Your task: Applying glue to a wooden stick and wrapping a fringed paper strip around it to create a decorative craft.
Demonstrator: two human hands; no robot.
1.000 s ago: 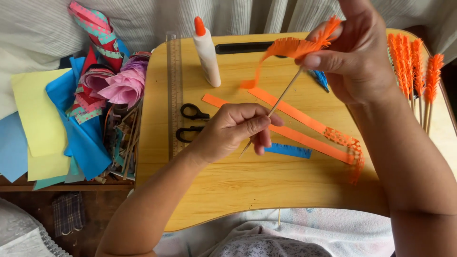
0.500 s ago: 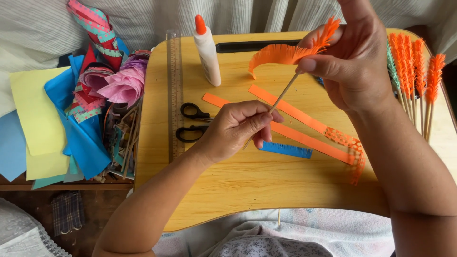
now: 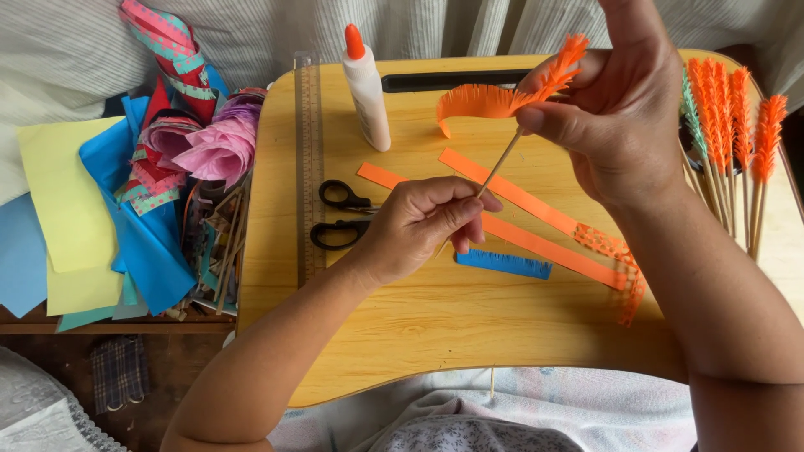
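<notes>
1. Head view: the left hand (image 3: 423,226) pinches the lower end of a thin wooden skewer (image 3: 496,172) between thumb and fingertips, low over the worktop (image 3: 469,326).
2. The right hand (image 3: 615,117) is raised at the skewer's top, thumb and fingers closed on the fringed orange paper strip (image 3: 490,100) where it wraps the tip; the loose tail curls out to the left, in the air above the worktop.
3. Risk, as I judge it: the tail hangs free, so if the thumb's pressure eases the coil may spring open and slip along the skewer.
4. The fringe is finely cut; a hard pull on the strip could tear it at a slit.
5. The skewer is slender and held only at its ends, so bending it between the hands might snap it.
6. Pose: the left forearm comes in from the lower left, wrist bent down; the right forearm rises from the lower right, palm turned toward the camera.
7. Nearby lie flat orange strips (image 3: 536,222), a blue fringed piece (image 3: 504,264), black scissors (image 3: 342,213), a glue bottle (image 3: 367,79), and finished orange stems (image 3: 737,125) at the right edge.
</notes>
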